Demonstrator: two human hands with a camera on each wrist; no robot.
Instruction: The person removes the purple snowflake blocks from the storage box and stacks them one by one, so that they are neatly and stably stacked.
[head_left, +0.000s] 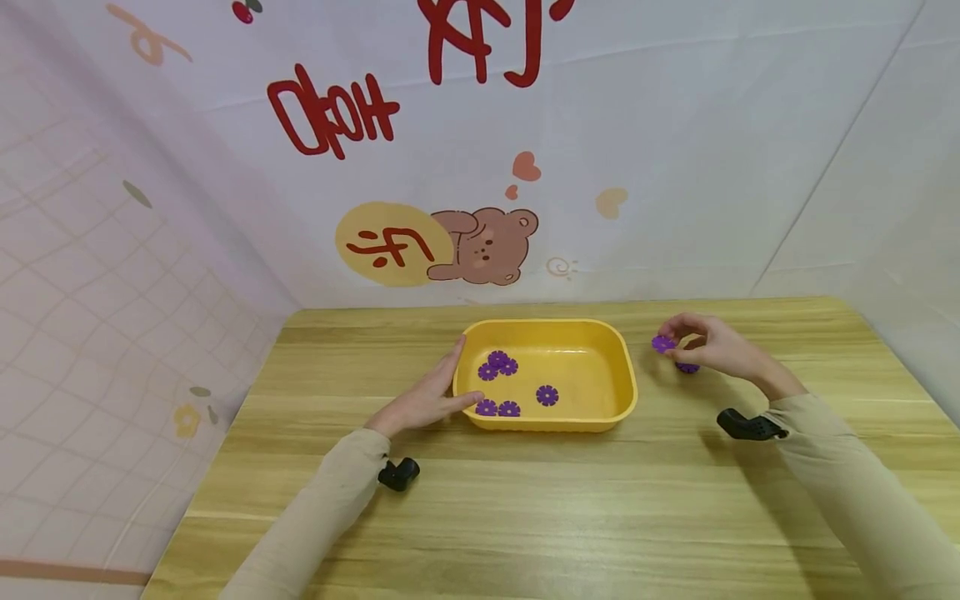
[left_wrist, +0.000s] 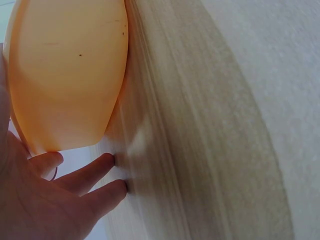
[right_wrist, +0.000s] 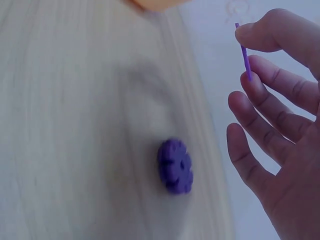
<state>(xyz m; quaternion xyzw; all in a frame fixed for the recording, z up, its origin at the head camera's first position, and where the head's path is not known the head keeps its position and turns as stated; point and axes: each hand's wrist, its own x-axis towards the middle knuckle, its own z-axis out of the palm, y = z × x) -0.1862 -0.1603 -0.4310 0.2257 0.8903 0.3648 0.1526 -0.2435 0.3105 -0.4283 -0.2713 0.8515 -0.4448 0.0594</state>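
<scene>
A yellow plastic basin [head_left: 551,423] stands on the table, with several purple snowflake discs [head_left: 547,396] lying inside, mostly toward its left side. My left hand [head_left: 431,400] holds the basin's left end, thumb over the rim and fingers along the outside. In the left wrist view, the fingers [left_wrist: 102,192] are spread at the end of the basin wall [left_wrist: 65,100]. Right of the basin, my right hand [head_left: 708,343] pinches one purple snowflake disc [head_left: 663,344] above the table. Below that hand, a small stack of purple snowflake discs [right_wrist: 175,167] rests on the tabletop, partly hidden in the head view.
The wood-grain table [head_left: 525,517] ends against a white printed backdrop [head_left: 675,125] with red characters and a cartoon bear [head_left: 491,246]. Black devices [head_left: 399,474] are worn on both wrists.
</scene>
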